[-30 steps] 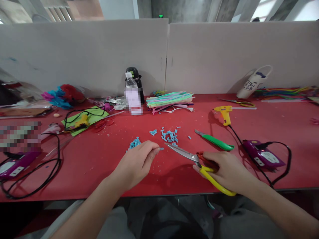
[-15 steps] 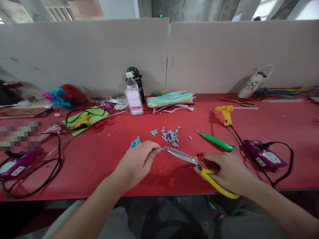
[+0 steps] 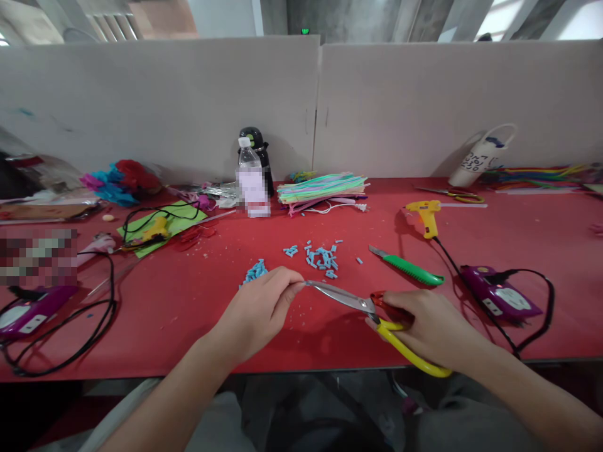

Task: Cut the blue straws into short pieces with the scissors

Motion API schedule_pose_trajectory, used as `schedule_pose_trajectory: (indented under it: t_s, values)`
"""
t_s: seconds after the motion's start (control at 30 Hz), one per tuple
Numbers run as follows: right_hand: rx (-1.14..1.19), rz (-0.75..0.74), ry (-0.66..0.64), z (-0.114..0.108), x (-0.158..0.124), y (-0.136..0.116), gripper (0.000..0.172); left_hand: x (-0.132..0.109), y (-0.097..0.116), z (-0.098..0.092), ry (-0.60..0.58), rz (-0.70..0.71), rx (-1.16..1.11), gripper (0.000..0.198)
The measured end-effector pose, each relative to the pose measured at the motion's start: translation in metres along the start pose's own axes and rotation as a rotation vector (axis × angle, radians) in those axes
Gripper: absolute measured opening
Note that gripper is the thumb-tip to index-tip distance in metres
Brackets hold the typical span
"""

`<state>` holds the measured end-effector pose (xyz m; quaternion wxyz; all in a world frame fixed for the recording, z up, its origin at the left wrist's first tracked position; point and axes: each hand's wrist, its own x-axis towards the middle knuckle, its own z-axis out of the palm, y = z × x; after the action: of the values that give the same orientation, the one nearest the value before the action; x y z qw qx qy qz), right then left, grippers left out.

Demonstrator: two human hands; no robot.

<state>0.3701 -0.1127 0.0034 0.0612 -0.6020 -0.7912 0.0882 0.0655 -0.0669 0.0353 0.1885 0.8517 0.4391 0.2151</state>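
Observation:
My left hand (image 3: 260,309) is closed in a pinch just above the red table (image 3: 188,314); what it pinches is too small to name. The tips of the scissors (image 3: 348,297) touch that pinch. My right hand (image 3: 431,326) grips the scissors by their yellow and red handles, blades nearly closed and pointing left. Several short blue cut pieces (image 3: 321,257) lie scattered just beyond the blades. A smaller heap of blue pieces (image 3: 255,271) sits beside my left hand.
A green utility knife (image 3: 407,266) lies right of the pieces. Behind it stand a yellow glue gun (image 3: 425,213), a purple device (image 3: 498,296) with a black cord, a stack of pastel straws (image 3: 322,187) and a water bottle (image 3: 250,179). Cables (image 3: 70,339) loop at the left.
The scissors have slid left until their tips meet my left hand's pinch. The small blue bit that showed at my fingertips is no longer visible.

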Motion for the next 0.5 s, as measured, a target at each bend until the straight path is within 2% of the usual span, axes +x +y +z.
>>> schedule_pose_trajectory:
  t_s: [0.23, 0.5]
  values:
    - [-0.002, -0.004, 0.015, -0.0006, 0.0003, -0.0006, 0.023, -0.0006, -0.0001, -0.0001, 0.019, 0.017, 0.017, 0.022]
    - [0.046, 0.016, 0.03, 0.0033, 0.0013, 0.0013, 0.032, -0.0011, -0.0024, 0.0005, 0.016, 0.005, -0.008, 0.02]
